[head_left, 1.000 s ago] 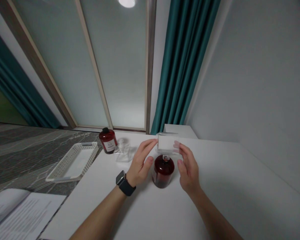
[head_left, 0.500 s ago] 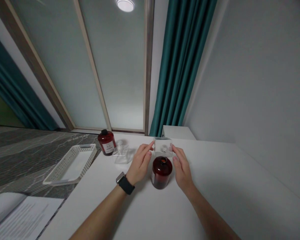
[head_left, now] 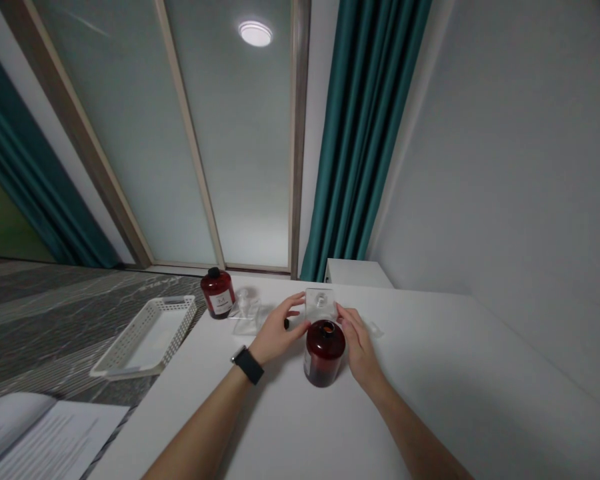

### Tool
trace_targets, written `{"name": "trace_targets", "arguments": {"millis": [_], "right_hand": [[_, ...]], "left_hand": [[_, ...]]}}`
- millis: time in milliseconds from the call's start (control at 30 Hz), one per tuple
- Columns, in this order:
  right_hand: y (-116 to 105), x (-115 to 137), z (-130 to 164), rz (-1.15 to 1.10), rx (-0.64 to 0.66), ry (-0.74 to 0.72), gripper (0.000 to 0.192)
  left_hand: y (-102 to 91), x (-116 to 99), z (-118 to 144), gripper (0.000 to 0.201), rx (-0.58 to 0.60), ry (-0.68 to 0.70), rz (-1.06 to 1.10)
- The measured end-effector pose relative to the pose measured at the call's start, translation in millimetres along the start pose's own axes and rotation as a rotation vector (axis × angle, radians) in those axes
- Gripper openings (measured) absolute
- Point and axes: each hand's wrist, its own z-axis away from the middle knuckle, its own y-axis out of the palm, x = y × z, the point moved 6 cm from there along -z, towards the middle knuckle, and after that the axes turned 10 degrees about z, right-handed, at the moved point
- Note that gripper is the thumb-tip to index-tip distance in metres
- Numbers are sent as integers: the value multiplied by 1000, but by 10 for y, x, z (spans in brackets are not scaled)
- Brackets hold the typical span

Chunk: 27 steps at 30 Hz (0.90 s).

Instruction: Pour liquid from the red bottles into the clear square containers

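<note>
A dark red round bottle (head_left: 325, 353) stands uncapped on the white table, between my hands. Just behind its neck is a clear square plastic piece (head_left: 320, 304) with a round fitting at its middle. My right hand (head_left: 359, 343) grips this piece at its right edge, fingers and thumb close together. To the left, my left hand (head_left: 275, 335), below a black watch, has its fingers apart. Its fingertips reach near the clear piece and its thumb is beside the bottle. A small black cap (head_left: 287, 324) shows by the left fingers; whether they touch it is unclear.
At the back left stands a second red bottle (head_left: 218, 293) with a black cap and white label. Clear plastic pieces (head_left: 246, 312) lie beside it. A white basket (head_left: 147, 337) and an open book (head_left: 55, 433) are at left. A white cabinet (head_left: 359, 273) stands beyond the table.
My left fingers have come away from the clear piece and spread, while the right hand stays at it. The black cap has come into sight by the left hand. The view has tilted up slightly.
</note>
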Motion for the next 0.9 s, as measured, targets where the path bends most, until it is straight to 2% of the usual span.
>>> {"name": "trace_targets", "arguments": {"millis": [100, 267, 400, 500, 633, 700, 900], "right_hand": [[23, 10, 7, -13, 46, 5, 47], [32, 82, -11, -22, 89, -18, 45], [-32, 182, -30, -10, 108, -71, 42], [-43, 270, 11, -14, 170, -129, 43], [44, 283, 100, -3, 290, -44, 76], [80, 264, 120, 21, 315, 23, 82], [36, 214, 65, 31, 227, 45, 83]], "left_hand": [[-37, 42, 2, 45, -9, -13, -20], [-80, 141, 20, 74, -36, -23, -80], [-111, 137, 19, 68, -77, 1, -169], [-143, 112, 15, 66, -123, -1, -224], [-194, 106, 12, 64, -171, -27, -285], [-213, 94, 5, 64, -176, -19, -294], [-264, -15, -13, 65, -194, 40, -272]]}}
